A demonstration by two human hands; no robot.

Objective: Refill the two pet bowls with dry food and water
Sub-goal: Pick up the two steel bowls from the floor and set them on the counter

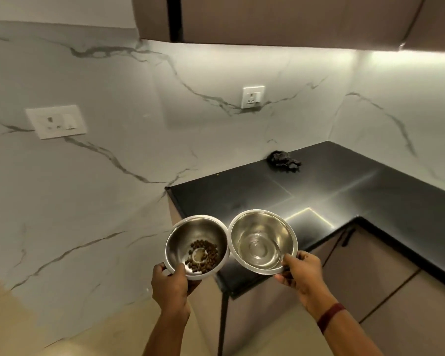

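The marble wall [88, 188] fills the view behind and to the left of the black countertop [357, 191], and brown upper cabinets [293, 16] hang above that countertop. The countertop itself runs as an L, its near corner reaching toward the person, with brown lower cabinet doors [365, 273] beneath its front edge. A crumpled dark cloth [283, 161] lies at the back of the countertop, against the wall. Two wall sockets sit above countertop level: the wide socket plate [55, 121] well to its left, the single socket [252, 96] over its back edge.

Both steel bowls are held in the air at the countertop's near corner, rims touching or nearly so. The food bowl [197, 246], just left of that corner, holds a thin scatter of kibble [203, 256]; the left hand [170, 281] grips its near rim, thumb inside. The water bowl [262, 241], over the corner, holds shallow water; the right hand [303, 273] pinches its near rim. A red wristband [330, 317] circles the right wrist.

The countertop lies forward and right of both hands, so the right hand is nearer; setting down looks likely, water bowl first. Tipping could spill it.
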